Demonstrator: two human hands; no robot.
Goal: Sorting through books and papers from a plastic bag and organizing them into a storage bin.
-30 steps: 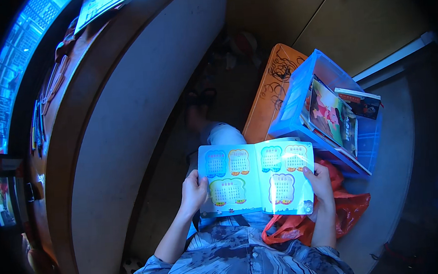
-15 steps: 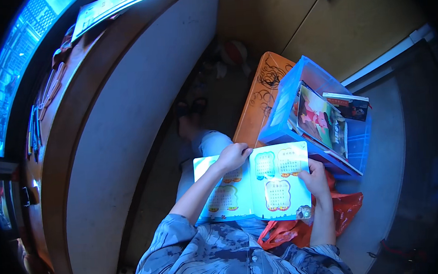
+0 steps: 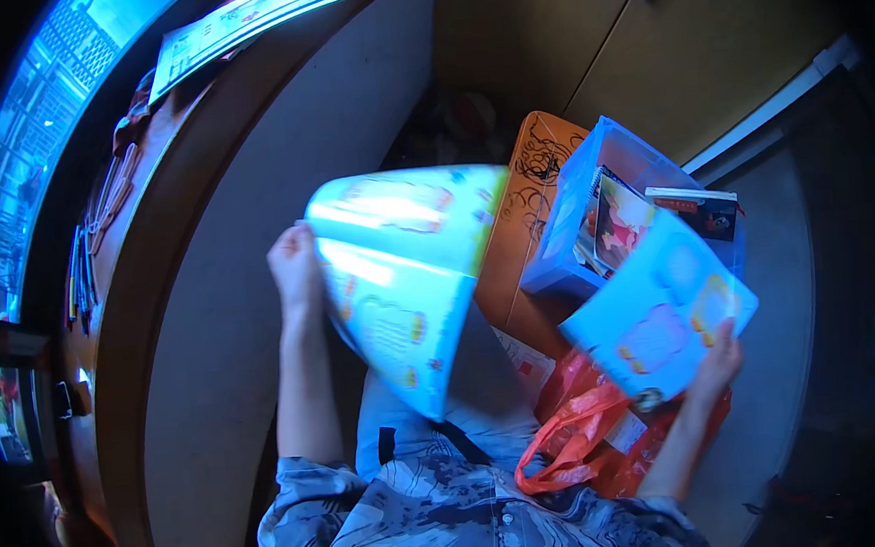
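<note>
My left hand (image 3: pixel 294 267) is closed on the edge of an open booklet (image 3: pixel 395 241) with pale blue-green printed pages, held up and tilted over my lap. A single loose page (image 3: pixel 660 305) of the same kind, printed with coloured frames, is pinched at its lower right by my right hand (image 3: pixel 720 365). The page and the booklet are apart, both slightly blurred. Below the loose page lies a red plastic bag (image 3: pixel 582 420) with papers in it. Behind the page a translucent blue bin (image 3: pixel 558 251) holds several books (image 3: pixel 619 217).
An orange scribbled board or low table (image 3: pixel 502 269) sits beside the bin. To the left runs a wooden desk edge (image 3: pixel 121 343) with pens (image 3: pixel 79 280) and papers (image 3: pixel 242 30) on it. Cupboard doors (image 3: pixel 533 37) stand at the back.
The page under my right hand has come away from the booklet and moved right, in front of the bin. My left hand has carried the booklet left and up, tilting it.
</note>
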